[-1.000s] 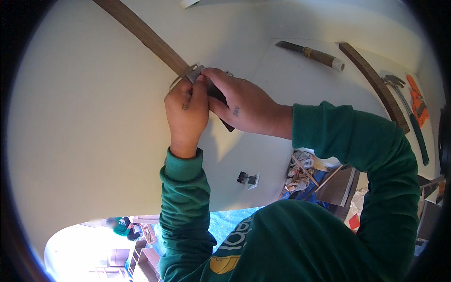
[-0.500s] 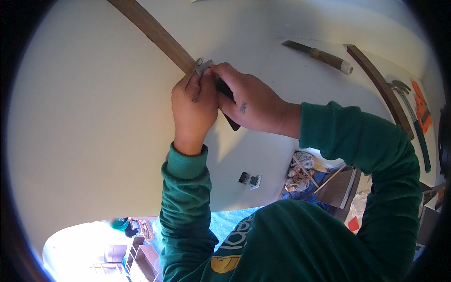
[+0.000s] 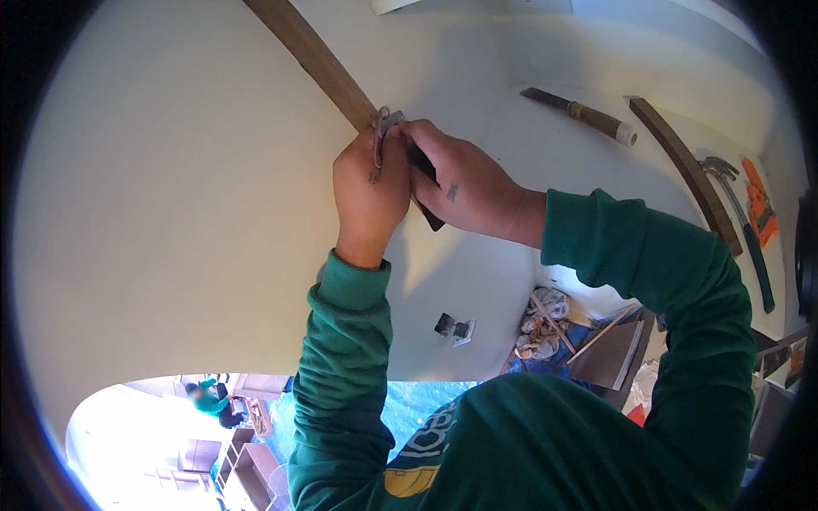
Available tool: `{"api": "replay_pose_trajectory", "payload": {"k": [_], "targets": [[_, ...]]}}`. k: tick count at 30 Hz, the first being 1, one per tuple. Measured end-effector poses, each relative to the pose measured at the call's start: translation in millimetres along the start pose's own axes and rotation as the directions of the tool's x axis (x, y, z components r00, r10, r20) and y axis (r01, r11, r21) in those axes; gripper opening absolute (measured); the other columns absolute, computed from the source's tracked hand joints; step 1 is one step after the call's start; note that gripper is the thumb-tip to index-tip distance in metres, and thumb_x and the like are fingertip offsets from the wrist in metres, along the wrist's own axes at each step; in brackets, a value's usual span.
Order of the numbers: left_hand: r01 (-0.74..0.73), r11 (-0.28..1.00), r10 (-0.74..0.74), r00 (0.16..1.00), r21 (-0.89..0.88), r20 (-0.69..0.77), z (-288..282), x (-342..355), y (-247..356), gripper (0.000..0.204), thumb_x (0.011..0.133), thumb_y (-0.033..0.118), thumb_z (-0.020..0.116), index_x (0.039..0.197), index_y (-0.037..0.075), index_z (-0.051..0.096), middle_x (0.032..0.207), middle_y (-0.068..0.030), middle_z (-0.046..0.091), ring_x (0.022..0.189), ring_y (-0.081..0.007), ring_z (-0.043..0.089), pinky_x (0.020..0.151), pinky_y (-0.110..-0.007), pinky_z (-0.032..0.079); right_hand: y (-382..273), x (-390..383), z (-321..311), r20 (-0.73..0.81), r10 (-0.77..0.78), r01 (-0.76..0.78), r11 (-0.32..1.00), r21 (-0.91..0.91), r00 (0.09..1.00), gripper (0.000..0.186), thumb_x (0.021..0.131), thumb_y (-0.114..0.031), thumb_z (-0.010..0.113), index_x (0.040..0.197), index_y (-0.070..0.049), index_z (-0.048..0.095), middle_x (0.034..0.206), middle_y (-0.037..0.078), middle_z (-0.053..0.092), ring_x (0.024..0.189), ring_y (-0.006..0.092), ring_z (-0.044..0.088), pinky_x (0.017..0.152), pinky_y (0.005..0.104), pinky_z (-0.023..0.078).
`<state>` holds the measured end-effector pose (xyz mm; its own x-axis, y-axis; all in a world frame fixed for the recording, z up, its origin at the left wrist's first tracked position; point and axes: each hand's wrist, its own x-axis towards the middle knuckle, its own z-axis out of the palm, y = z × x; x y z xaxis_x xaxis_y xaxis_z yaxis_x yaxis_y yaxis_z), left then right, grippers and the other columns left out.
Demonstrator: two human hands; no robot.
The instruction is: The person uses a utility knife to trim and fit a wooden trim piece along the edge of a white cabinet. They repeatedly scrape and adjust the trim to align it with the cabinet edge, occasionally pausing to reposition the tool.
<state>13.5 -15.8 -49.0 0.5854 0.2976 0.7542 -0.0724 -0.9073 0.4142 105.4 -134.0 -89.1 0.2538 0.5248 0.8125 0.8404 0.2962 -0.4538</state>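
Observation:
A long brown wooden strip point(image 3: 328, 72) slants down from the upper left along the pale wall and passes under my hands. A dark end point(image 3: 434, 223) shows below them, seemingly of the same strip. My left hand point(image 3: 372, 187) is closed around a small grey metal tool point(image 3: 381, 136) with a ring at its top; its exact kind is unclear. Beside it, my right hand point(image 3: 469, 183) is closed on the dark lower part of the strip, its index finger by the tool's top. Most fingertips are hidden behind the hands.
On the white ledge at right lie a knife in a sheath-like wooden handle point(image 3: 596, 119), a dark wooden bar point(image 3: 682, 162), a claw hammer point(image 3: 754, 247) and an orange tool point(image 3: 758, 200). A wall box point(image 3: 456, 328) sits below my hands. Another person point(image 3: 213, 399) is far off, lower left.
My hands, the strip and the metal tool appear slightly farther right in view. The surroundings have shifted a little, and the other person now shows more fully. My grip looks the same.

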Motion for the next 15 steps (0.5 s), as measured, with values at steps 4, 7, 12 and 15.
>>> {"api": "replay_pose_trajectory", "payload": {"k": [4,7,12,15], "targets": [[0.010,1.000,-0.011,1.000,-0.012,-0.021,2.1,-2.1,3.9,0.023,0.100,0.015,0.060,0.088,-0.004,0.066,0.070,-0.0182,0.065,0.062,-0.0301,0.063,0.059,-0.038,0.051,4.4,0.1,0.0,0.006,-0.001,0.001,1.000,-0.018,1.000,0.039,0.092,-0.009,0.064,0.126,-0.001,0.047,0.100,0.025,0.069,0.093,0.0457,0.069,0.082,0.0519,0.057],[-0.026,0.998,0.028,0.999,0.065,-0.035,2.2,3.3,6.2,0.025,0.098,0.017,0.062,0.085,-0.004,0.066,0.068,-0.0223,0.065,0.061,-0.0393,0.066,0.058,-0.041,0.052,6.8,2.4,-1.3,-0.006,-0.039,0.039,0.999,0.001,0.999,0.036,0.093,-0.008,0.064,0.123,0.000,0.047,0.098,0.025,0.069,0.089,0.0455,0.069,0.078,0.0511,0.057],[-0.068,0.990,0.073,0.997,0.124,-0.029,2.5,8.1,7.1,0.026,0.097,0.018,0.064,0.082,-0.003,0.066,0.067,-0.0231,0.064,0.060,-0.0424,0.064,0.056,-0.042,0.051,6.1,4.7,-4.2,-0.018,-0.007,0.008,1.000,0.028,1.000,0.034,0.093,-0.008,0.064,0.121,0.000,0.046,0.093,0.025,0.069,0.083,0.0443,0.070,0.071,0.0495,0.058],[-0.033,0.995,0.035,0.999,0.092,-0.012,4.1,8.2,-1.0,0.026,0.097,0.017,0.064,0.081,-0.003,0.066,0.066,-0.0217,0.063,0.057,-0.0394,0.063,0.056,-0.041,0.051,8.2,2.5,-2.3,-0.021,0.016,-0.016,1.000,0.015,1.000,0.034,0.093,-0.008,0.064,0.121,0.001,0.047,0.092,0.024,0.069,0.083,0.0440,0.070,0.072,0.0499,0.057]]}}
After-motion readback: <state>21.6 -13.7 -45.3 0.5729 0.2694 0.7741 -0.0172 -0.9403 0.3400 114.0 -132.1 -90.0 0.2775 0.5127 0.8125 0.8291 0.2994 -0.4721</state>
